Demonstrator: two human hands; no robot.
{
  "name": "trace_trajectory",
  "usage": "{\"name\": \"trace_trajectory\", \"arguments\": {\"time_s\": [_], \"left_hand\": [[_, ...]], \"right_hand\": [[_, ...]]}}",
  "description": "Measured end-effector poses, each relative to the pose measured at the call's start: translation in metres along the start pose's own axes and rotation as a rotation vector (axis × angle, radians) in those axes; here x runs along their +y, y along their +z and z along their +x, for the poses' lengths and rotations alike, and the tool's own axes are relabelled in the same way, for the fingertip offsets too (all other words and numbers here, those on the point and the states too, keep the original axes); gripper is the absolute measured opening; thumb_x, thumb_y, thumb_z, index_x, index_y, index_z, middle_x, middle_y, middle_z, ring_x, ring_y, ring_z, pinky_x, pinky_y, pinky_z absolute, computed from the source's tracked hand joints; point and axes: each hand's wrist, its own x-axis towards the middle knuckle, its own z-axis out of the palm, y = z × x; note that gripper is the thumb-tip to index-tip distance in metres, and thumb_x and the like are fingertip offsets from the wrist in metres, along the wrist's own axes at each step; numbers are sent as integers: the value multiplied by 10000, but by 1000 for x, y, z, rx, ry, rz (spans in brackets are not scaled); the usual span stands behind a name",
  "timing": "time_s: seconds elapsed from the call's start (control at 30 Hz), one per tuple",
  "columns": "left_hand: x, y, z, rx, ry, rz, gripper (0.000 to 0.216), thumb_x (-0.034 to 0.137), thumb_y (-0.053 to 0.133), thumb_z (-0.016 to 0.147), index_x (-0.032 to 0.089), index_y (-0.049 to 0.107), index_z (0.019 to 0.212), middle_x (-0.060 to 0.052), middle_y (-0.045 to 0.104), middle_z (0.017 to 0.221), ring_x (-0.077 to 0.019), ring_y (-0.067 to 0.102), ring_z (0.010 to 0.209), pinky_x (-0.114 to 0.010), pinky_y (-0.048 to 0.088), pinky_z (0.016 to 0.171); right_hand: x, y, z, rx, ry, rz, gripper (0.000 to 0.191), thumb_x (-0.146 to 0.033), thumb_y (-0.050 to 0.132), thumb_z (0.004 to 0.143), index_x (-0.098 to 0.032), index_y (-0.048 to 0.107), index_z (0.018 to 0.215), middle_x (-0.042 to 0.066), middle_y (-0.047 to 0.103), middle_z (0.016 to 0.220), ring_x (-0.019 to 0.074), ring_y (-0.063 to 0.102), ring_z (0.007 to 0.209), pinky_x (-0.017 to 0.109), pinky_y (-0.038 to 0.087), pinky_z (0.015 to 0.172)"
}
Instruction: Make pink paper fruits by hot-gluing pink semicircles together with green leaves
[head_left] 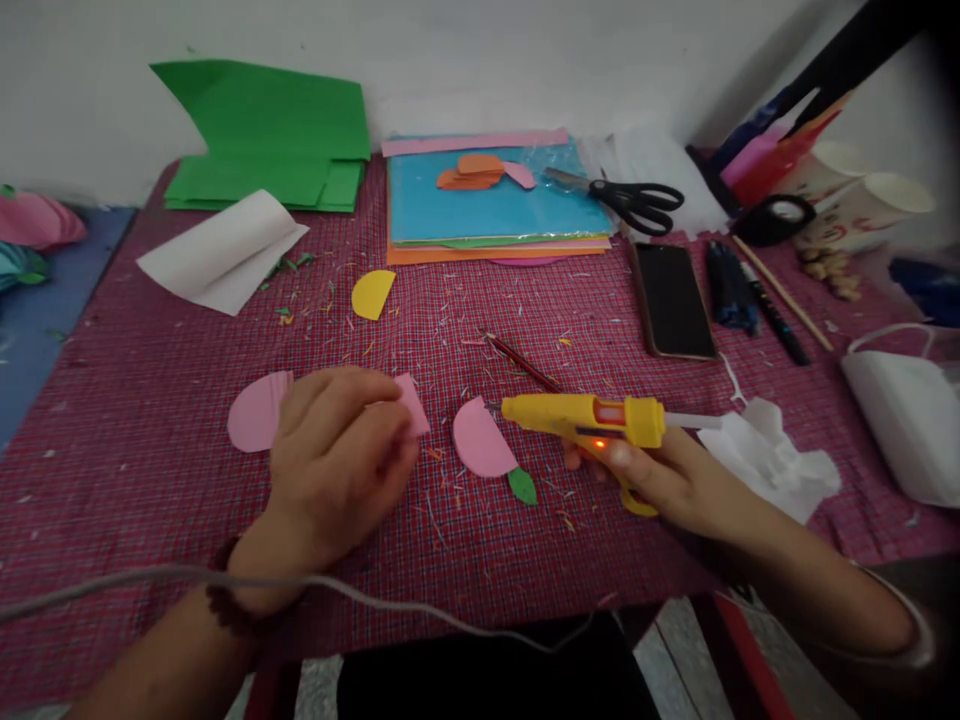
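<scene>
My right hand [660, 475] is wrapped round the grip of a yellow hot glue gun [585, 410], whose small red light glows and whose nozzle points left. Just at the nozzle tip lies a pink half-round paper piece [481, 440] with a green leaf-shaped piece [522, 486] touching its lower right edge. My left hand [337, 450] has its fingers curled and pinches a pink paper piece [412, 404] that sticks out past the fingertips. Beside that wrist, a stack of pink rounded pieces [253, 414] rests partly hidden by the hand.
A yellow half-round piece [373, 295], a dark red pencil [523, 362], a phone [675, 300] and scissors [637, 200] lie farther back. Crumpled tissue [780, 455] sits under the right forearm. A white cable [375, 600] runs across the front. Coloured sheets [495, 210] stand against the wall side.
</scene>
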Motion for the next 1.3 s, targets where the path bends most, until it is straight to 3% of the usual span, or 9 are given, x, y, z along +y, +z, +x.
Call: {"name": "trace_trajectory", "arguments": {"time_s": [0.1, 0.23, 0.3, 0.43, 0.57, 0.77, 0.87, 1.07, 1.3], "left_hand": [[5, 2, -2, -135, 91, -81, 185, 77, 620, 748, 212, 545, 851, -46, 672, 958, -224, 619, 940, -453, 491, 930], [8, 6, -6, -181, 11, -187, 200, 61, 576, 798, 218, 591, 922, -28, 671, 944, -194, 616, 912, -440, 499, 923], [9, 7, -6, -136, -178, -286, 211, 100, 589, 824, 235, 617, 984, -13, 678, 945, -170, 633, 872, -374, 537, 837], [8, 9, -4, -104, -745, -675, 352, 233, 598, 865, 254, 558, 1214, -12, 703, 945, -133, 657, 703, -260, 542, 594], [1, 14, -1, -117, -960, -878, 238, 283, 573, 884, 221, 659, 1097, -32, 713, 1053, -161, 661, 915, -298, 536, 808], [0, 14, 0, -147, -1001, -885, 237, 264, 562, 884, 280, 695, 1079, 9, 689, 1174, -171, 600, 1098, -331, 433, 1003], [0, 16, -3, -135, -1012, -949, 219, 259, 564, 880, 275, 714, 1038, 9, 705, 1137, -169, 607, 1074, -319, 429, 985], [-4, 21, -9, -190, -1107, -1066, 221, 227, 553, 856, 233, 729, 990, -21, 730, 1021, -136, 619, 788, -271, 467, 716], [-1, 17, -5, -204, -1058, -1068, 199, 205, 600, 809, 223, 718, 967, -23, 719, 1074, -163, 629, 974, -299, 450, 880]], "right_hand": [[2, -2, -1, -33, 6, 33, 446, -510, 470, 913, -129, 631, 1080, 63, 641, 789, 132, 560, 625, 239, 456, 537], [0, -4, -1, -75, 4, 46, 465, -529, 477, 902, -134, 643, 1083, 57, 627, 778, 130, 559, 624, 230, 458, 530], [0, -5, 0, -70, -4, 83, 423, -522, 487, 898, -149, 654, 1010, 62, 633, 796, 131, 569, 638, 229, 464, 537], [2, -4, 0, -46, -28, 125, 362, -496, 499, 896, -168, 650, 924, 56, 630, 770, 119, 563, 605, 210, 456, 502], [7, -3, -1, -53, -20, 83, 371, -500, 509, 882, -171, 680, 895, 36, 601, 656, 109, 535, 520, 180, 404, 404], [11, -2, -3, -51, 15, 22, 378, -493, 534, 861, -178, 712, 970, 65, 666, 703, 145, 603, 560, 218, 501, 475], [10, -2, -5, -59, 37, -17, 453, -515, 526, 854, -170, 710, 1083, 76, 679, 707, 170, 614, 558, 264, 539, 501], [2, -1, -4, -25, 23, -43, 455, -544, 512, 843, -182, 757, 972, 97, 704, 713, 206, 648, 580, 336, 586, 571], [-5, 0, 1, -53, -37, -59, 381, -471, 510, 865, -210, 718, 1048, 66, 714, 806, 184, 637, 589, 337, 583, 603]]}}
